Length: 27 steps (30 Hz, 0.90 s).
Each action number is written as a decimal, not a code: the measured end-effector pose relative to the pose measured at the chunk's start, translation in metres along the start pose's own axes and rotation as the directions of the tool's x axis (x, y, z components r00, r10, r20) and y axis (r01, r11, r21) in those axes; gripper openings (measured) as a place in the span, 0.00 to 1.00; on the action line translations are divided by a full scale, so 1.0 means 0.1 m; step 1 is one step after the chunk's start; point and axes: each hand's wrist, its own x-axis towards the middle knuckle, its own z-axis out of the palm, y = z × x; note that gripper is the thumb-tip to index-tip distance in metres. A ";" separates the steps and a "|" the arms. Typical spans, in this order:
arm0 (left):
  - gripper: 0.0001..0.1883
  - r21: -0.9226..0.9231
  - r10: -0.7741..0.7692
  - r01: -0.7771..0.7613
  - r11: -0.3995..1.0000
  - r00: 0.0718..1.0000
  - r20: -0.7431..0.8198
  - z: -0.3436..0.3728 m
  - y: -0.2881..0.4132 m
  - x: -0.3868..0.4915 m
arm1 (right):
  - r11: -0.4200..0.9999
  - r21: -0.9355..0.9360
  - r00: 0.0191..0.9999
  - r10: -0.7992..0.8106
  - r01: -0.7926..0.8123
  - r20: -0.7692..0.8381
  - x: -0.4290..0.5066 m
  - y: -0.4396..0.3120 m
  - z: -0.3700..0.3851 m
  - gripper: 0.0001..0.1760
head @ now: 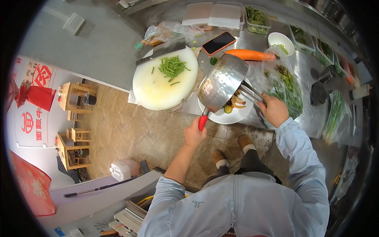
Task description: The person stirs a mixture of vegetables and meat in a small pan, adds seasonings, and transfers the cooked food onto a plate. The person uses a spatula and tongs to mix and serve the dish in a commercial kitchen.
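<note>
My left hand (pixel 195 132) grips the red handle of a dimpled metal saucepan (pixel 220 84), which is tipped over a white plate (pixel 226 118). Cooked food (pixel 237 102) with green slices and pale pieces lies on the plate, partly hidden by the pan. My right hand (pixel 273 110) holds metal tongs (pixel 251 91), whose far ends reach to the pan's rim and are hidden there. Left of the plate, cut green stalks (pixel 173 68) lie on a round white cutting board (pixel 154 89), with a cleaver (pixel 165 50) along its back edge.
Behind the pan are a phone (pixel 219 43) and a carrot (pixel 250 54). A white bowl (pixel 281 43) stands near boxes of greens (pixel 257 17). Bagged greens (pixel 285 91) lie beyond my right hand. On the floor at left stands a plastic canister (pixel 124 169).
</note>
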 end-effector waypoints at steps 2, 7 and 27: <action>0.25 0.006 0.014 -0.014 1.000 0.999 -0.039 0.03 0.01 -0.02 | 1.000 -0.013 0.999 0.016 -0.015 0.031 -0.07 0.00 -0.04 0.21; 0.25 0.031 -0.052 0.055 0.998 0.994 -0.100 0.10 -0.01 -0.11 | 0.999 0.009 0.998 0.040 -0.040 0.052 -0.28 0.06 -0.09 0.22; 0.25 0.194 0.111 -0.079 0.978 0.981 -0.158 -0.10 -0.02 -0.14 | 0.981 0.113 0.986 0.156 -0.161 0.057 -0.72 0.10 -0.08 0.25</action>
